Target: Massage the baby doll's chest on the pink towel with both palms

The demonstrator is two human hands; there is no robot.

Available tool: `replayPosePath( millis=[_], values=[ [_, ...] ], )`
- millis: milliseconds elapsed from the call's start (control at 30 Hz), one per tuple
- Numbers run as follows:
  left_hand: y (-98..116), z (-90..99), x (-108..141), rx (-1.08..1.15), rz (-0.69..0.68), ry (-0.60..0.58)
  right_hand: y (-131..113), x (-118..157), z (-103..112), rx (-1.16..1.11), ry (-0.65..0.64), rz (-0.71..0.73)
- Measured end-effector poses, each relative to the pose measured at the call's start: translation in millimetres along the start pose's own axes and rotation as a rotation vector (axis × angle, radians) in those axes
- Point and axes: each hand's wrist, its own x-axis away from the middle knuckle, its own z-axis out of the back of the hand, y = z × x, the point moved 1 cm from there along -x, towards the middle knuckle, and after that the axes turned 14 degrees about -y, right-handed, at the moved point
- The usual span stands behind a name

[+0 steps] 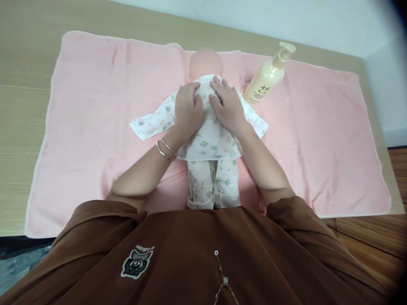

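A baby doll (206, 63) lies on the pink blanket, its bald head away from me and no face showing. It wears a white printed top (206, 142) with the sleeves spread to both sides, and matching trousers (227, 176) with rolled cuffs. My left hand (189, 106) rests on the left of the doll's upper back, thumb lying inward. On the right of the upper back lies my right hand (227, 103), fingers stretched toward the neck. Both palms are down on the cloth and hold nothing; the hands are slightly apart.
The pink blanket (92, 110) covers much of the wooden table (22, 127). A pale yellow pump bottle (265, 80) lies tilted to the right of the doll's head. A white wall (318, 25) stands behind the table. Wooden flooring (372, 237) shows at lower right.
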Motion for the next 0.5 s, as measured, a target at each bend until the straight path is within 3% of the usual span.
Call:
replayPosePath(
  millis=[67, 200, 267, 367, 500],
  values=[
    [-5.8, -3.6, -1.2, 0.043, 0.001, 0.026, -0.2, 7.9, -1.4, 0.004, -0.004, -0.002],
    [-15.2, -7.9, -2.7, 0.119, 0.082, 0.034, -21.8, 30.3, -12.8, 0.086, 0.009, 0.128],
    [-14.0, -7.1, -0.4, 0.117, 0.088, 0.049, -26.8, 29.1, -14.2, 0.112, -0.016, 0.159],
    [-8.9, -6.4, 4.3, 0.096, 0.03, 0.061, -14.5, 12.4, -9.5, 0.066, -0.044, 0.003],
    [-17.8, -15.6, -1.6, 0.11, 0.047, 0.075, -4.1, 8.2, -11.2, 0.013, 0.05, -0.116]
  ],
)
